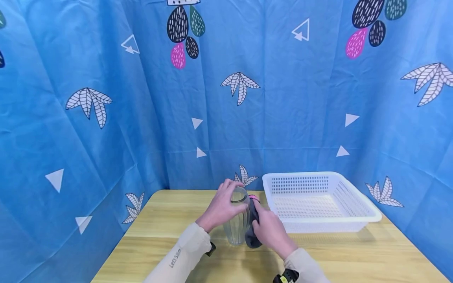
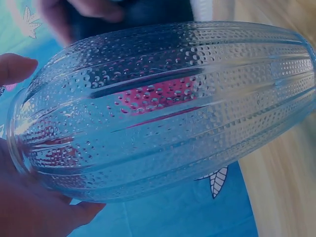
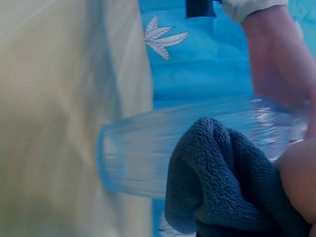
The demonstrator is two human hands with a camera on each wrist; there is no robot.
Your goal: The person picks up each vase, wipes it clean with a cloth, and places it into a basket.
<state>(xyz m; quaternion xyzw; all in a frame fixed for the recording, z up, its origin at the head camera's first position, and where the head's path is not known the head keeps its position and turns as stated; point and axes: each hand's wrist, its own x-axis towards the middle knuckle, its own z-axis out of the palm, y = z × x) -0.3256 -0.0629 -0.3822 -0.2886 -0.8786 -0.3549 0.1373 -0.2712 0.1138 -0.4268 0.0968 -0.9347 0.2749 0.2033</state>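
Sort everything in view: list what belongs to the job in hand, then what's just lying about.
In the job:
glass vase, gripped near its top by the left hand
dark cloth, held beside the vase by the right hand

Apparently just around:
white basket, untouched
patterned blue curtain, behind

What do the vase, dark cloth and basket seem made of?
Vase: likely clear glass, glossy, ribbed and dimpled; see-through with bright highlights, but clear plastic possible.
Dark cloth: matte textile, perhaps microfibre; fuzzy nap, soft folds.
Basket: probably moulded white plastic, smooth; perforated walls, rounded rim.
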